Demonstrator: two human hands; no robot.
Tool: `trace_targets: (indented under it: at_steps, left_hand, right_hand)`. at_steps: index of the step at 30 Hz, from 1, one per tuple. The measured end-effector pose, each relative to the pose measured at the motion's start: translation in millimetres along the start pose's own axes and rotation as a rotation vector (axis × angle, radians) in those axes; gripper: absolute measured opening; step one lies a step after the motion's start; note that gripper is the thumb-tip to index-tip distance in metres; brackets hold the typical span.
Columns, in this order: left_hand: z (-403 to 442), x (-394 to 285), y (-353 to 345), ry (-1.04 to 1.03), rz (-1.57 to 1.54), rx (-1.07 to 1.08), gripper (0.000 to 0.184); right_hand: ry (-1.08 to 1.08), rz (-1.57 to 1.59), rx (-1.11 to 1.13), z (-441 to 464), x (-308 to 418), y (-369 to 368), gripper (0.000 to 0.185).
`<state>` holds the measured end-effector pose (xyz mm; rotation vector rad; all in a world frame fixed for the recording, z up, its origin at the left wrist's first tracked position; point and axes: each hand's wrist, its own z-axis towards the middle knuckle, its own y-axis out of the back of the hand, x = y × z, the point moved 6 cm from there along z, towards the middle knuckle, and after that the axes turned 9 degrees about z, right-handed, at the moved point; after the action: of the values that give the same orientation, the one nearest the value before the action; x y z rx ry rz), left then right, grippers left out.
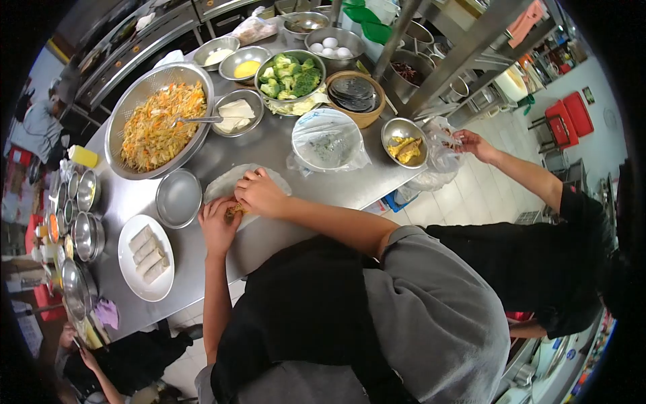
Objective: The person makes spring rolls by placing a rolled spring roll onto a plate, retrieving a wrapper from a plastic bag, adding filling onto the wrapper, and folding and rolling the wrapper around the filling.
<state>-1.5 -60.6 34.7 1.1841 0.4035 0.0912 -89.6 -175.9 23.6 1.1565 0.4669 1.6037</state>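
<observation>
one thin, pale, rounded wrapper (223, 183) is lying on the steel table (336, 195), bearing one orange-yellow filling (235, 209); one white plate (159, 291) is holding four rolls (147, 256). the left hand (219, 221) and right hand (261, 194) are curling half closed, touching wrapper and filling; the fingers are hiding whether they grip.

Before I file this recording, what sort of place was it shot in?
Probably a commercial kitchen, though no sign confirms it: a large metal colander heaped with shredded food and a bowlful of broccoli sit on a metal worktop, and other people are nearby.
</observation>
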Motion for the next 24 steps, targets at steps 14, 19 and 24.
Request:
trace_targets:
  at_steps: [14,19,24]
  left_hand:
    - [-4,1,2,-0.047,-0.028,0.089,0.049]
    - [-11,11,6,0.013,-0.052,0.085,0.062]
    - [-13,15,5,0.031,-0.121,0.122,0.074]
  right_hand:
    - [-0.169,0.111,0.192,-11,-13,7,0.027]
    - [-0.232,0.317,0.18,-8,-30,28,0.034]
    - [-0.296,0.317,0.244,-17,-46,32,0.045]
